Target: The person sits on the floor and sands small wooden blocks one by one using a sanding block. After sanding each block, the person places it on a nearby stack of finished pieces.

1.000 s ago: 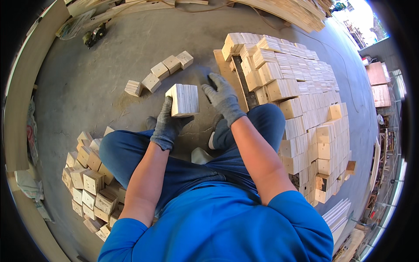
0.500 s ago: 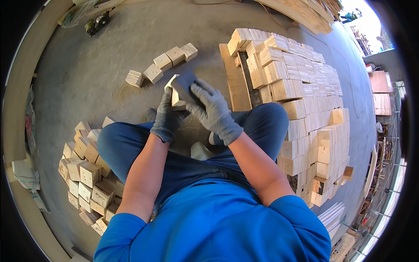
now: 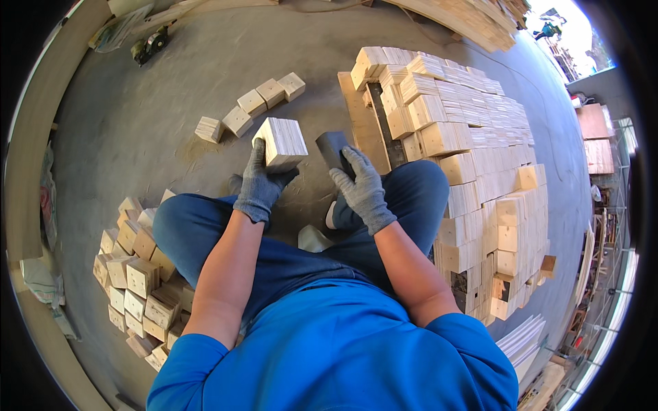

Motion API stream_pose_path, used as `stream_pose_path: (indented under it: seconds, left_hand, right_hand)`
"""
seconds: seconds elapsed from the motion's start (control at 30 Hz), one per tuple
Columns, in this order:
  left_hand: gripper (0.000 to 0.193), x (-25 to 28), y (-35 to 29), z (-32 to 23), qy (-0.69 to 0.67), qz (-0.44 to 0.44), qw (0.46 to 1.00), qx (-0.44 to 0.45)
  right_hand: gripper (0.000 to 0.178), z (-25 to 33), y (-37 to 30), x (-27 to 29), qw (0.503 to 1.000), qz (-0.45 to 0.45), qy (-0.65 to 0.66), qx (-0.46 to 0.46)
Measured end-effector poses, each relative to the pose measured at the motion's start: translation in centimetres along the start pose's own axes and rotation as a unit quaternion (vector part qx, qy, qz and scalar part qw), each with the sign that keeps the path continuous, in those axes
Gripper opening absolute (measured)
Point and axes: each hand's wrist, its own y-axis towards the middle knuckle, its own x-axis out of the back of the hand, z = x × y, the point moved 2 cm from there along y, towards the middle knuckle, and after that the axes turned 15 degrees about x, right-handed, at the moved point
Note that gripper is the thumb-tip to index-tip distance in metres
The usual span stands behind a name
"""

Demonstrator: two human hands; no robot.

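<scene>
I have the left hand point(image 3: 257, 188) clasped around a pale wooden block point(image 3: 284, 145), held above the concrete floor point(image 3: 185, 96) ahead of the knees. My right hand point(image 3: 361, 188) grips a dark block point(image 3: 332, 148), near the wood but apart from it. Stacked blocks point(image 3: 469, 161) stand to my right.

Two hands point(image 3: 257, 188) point(image 3: 364, 192), one held block point(image 3: 283, 145), one pad point(image 3: 331, 148), five loose blocks point(image 3: 251, 103), apparently two piles point(image 3: 142, 277) point(image 3: 480, 140)
</scene>
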Motion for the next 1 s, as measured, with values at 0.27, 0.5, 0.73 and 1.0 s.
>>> stream_pose_path:
  seconds: [0.27, 0.5, 0.73, 1.0]
  left_hand:
    - [0.072, 2.1, 0.7, -0.5, -0.024, 0.067, 0.997, -0.005]
    - [0.068, 1.8, 0.5, -0.3, 0.002, -0.029, 0.999, -0.018]
    - [0.074, 2.0, 1.0, 0.2, 0.020, -0.049, 0.999, 0.006]
    - [0.072, 2.2, 1.9, 1.1, 0.057, -0.047, 0.997, 0.007]
  right_hand:
    - [0.061, 0.9, 2.1, 3.9, 0.998, -0.056, 0.007, -0.006]
    - [0.061, -5.5, 5.9, 14.9, 0.965, -0.132, -0.227, -0.014]
    - [0.062, -12.4, 7.6, 20.6, 0.935, -0.107, -0.328, -0.084]
    - [0.078, -20.9, 4.2, 20.5, 0.893, 0.028, -0.405, -0.194]
